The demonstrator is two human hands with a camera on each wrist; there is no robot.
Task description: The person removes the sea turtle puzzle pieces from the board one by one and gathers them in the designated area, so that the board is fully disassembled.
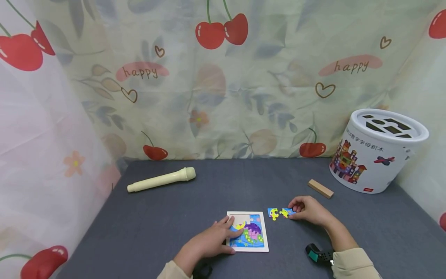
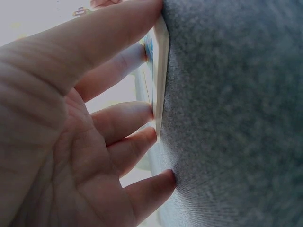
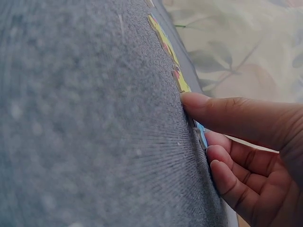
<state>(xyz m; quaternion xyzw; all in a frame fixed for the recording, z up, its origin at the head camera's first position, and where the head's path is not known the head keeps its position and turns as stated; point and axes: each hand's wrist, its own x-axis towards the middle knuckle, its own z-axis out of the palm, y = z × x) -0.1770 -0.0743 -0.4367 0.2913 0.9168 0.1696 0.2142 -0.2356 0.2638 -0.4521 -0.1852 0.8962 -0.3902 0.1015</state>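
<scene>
In the head view a white-framed jigsaw puzzle point(image 1: 266, 236) lies on the dark table, showing a colourful picture with a bare patch at its upper left. My left hand point(image 1: 213, 239) rests on its left side, fingers spread and fairly straight; in the left wrist view the thumb and several fingertips touch the frame's edge point(image 2: 162, 75). To the right of the puzzle, my right hand point(image 1: 310, 211) pinches a blue-and-yellow puzzle piece point(image 1: 286, 212) at the tabletop between thumb and fingers. Just left of it lies another puzzle piece point(image 1: 273, 213), a small gap apart.
A cream microphone-shaped object point(image 1: 162, 181) lies at the back left. At the back right are a wooden block point(image 1: 320, 188) and a white bucket point(image 1: 369, 162) with shaped holes in its lid. A black strap device point(image 1: 315, 252) is by the right wrist. Patterned cloth hangs behind.
</scene>
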